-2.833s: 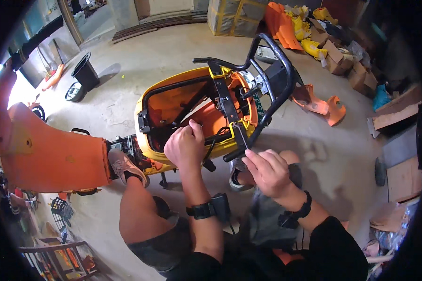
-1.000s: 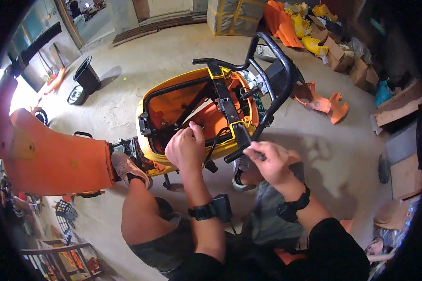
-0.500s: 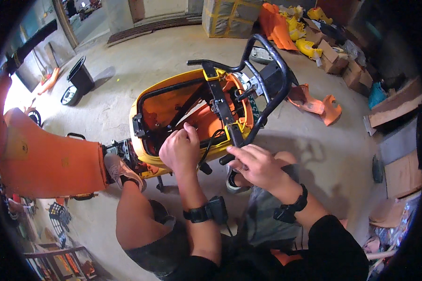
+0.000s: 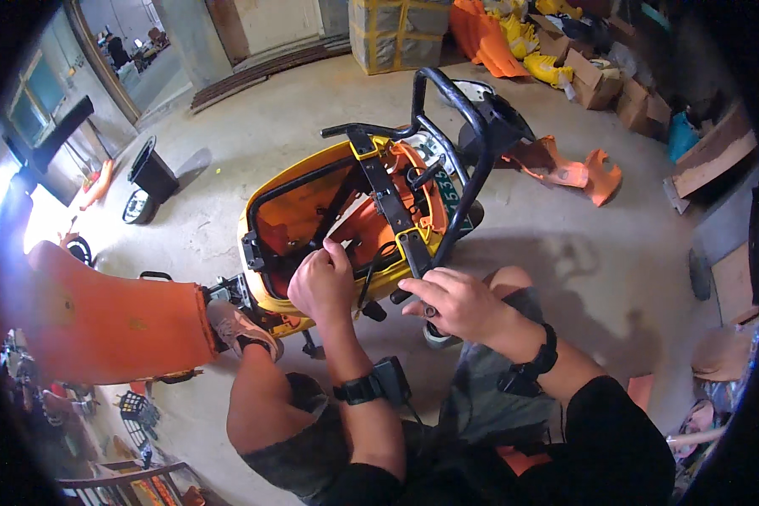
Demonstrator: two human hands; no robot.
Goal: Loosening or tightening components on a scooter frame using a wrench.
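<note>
In front of me stands a scooter with a yellow rear body (image 4: 253, 221), its seat opening uncovered and showing an orange inside. My left hand (image 4: 322, 282) is closed in a fist with the thumb up, over the near rim of that opening; whatever it may hold is hidden. My right hand (image 4: 460, 305) is beside the near end of the black tubular rear rail (image 4: 479, 139), fingers bent together. A small round metal piece (image 4: 431, 312), like a socket or nut, shows at its fingers. A black crossbar (image 4: 388, 202) spans the opening.
The scooter's orange front panel (image 4: 126, 325) is to the left, my foot (image 4: 243, 329) beside it. Beyond lie a black bucket-like part (image 4: 153, 169) and an orange cover piece (image 4: 599, 177). A taped grey box (image 4: 399, 35) and cardboard boxes (image 4: 594, 76) stand at the back.
The whole view has shifted slightly, the front panel moving inward from the left edge. Both hands keep nearly the same pose. A small round metal piece now shows at my right fingers.
</note>
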